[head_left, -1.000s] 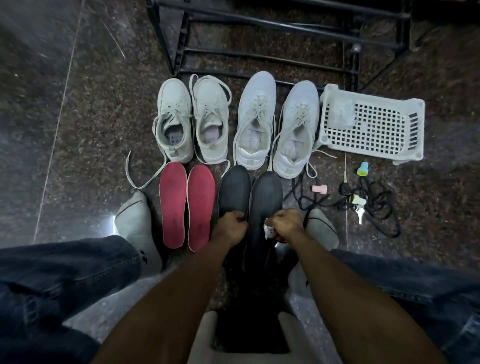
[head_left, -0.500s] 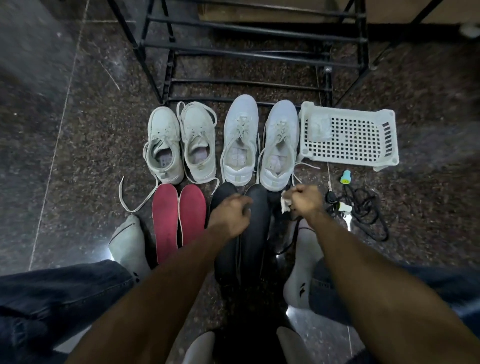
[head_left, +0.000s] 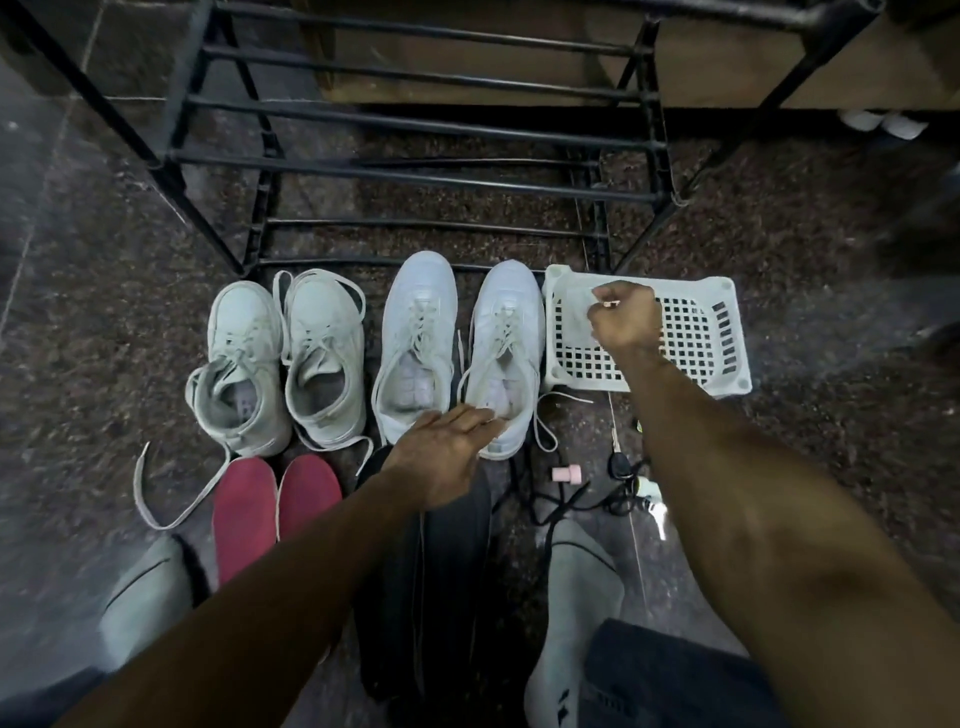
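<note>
Two bare hands reach out over the dark speckled stone floor (head_left: 93, 322). The right hand (head_left: 623, 319) is above the near-left part of a white perforated plastic basket (head_left: 691, 284). Its fingers are curled in and pinch a small whitish scrap (head_left: 609, 304) at the tips; the scrap is too small to tell what it is. Whether this hand touches the basket cannot be told.

The left hand (head_left: 449, 449) is released, with fingers stretched forward and loosely together, holding nothing. Its fingertips lie over the heel of a white lace-up sneaker (head_left: 506, 332), but blur hides whether they touch it. Under the left wrist and forearm lie two flat black insoles (head_left: 452, 571), side by side and lengthwise.

A second white sneaker (head_left: 418, 332) stands just left of the left hand's fingertips. Further left of that hand are two pale grey sneakers (head_left: 244, 364) with loose laces. Nearer the person than these lie two flat red insoles (head_left: 244, 514).

Between the two forearms lie black shoelaces (head_left: 563, 501) and a small pink plastic cap (head_left: 566, 474). Beyond both hands stands a black metal-bar rack (head_left: 415, 178). One grey-socked foot (head_left: 576, 597) rests below the right forearm, and another socked foot (head_left: 140, 603) is left of the left forearm.
</note>
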